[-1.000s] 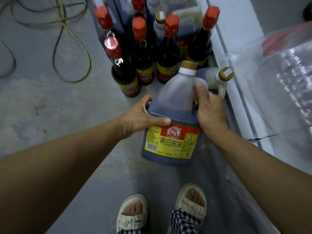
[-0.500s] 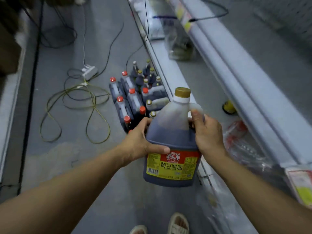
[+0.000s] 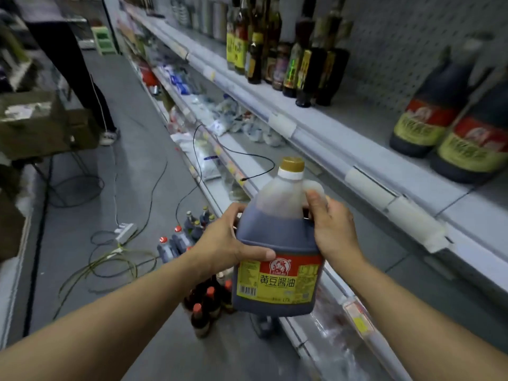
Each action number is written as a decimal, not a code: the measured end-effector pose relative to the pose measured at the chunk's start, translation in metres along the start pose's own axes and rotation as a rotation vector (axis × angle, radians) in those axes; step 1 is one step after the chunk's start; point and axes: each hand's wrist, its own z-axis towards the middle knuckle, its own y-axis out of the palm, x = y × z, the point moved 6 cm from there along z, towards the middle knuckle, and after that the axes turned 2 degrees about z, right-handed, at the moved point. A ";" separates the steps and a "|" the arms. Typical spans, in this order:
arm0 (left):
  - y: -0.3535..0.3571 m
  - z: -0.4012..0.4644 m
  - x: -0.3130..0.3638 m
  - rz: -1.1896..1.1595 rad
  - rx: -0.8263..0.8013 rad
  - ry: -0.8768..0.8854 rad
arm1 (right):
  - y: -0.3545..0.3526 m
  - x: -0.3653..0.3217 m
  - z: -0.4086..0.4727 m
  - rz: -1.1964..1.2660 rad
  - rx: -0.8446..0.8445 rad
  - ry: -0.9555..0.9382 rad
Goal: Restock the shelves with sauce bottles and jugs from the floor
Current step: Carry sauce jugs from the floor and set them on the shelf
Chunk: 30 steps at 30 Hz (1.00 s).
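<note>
In the head view, the left hand is clasping the side of the soy sauce jug while the right hand is gripping at its handle. The jug is standing upright in mid-air; the shelf holding matching jugs is lying up and to the right, nearer the right hand.

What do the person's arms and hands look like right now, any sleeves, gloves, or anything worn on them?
Both forearms are bare as far as the frame shows; no sleeve edge is in view. The left hand and right hand wear no gloves. No watch, bracelet or ring shows on either. Fingernails look short and unpainted.
</note>
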 end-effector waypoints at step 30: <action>0.389 -0.116 0.294 0.220 -0.584 0.445 | -0.492 -0.046 -0.208 -0.111 0.770 0.112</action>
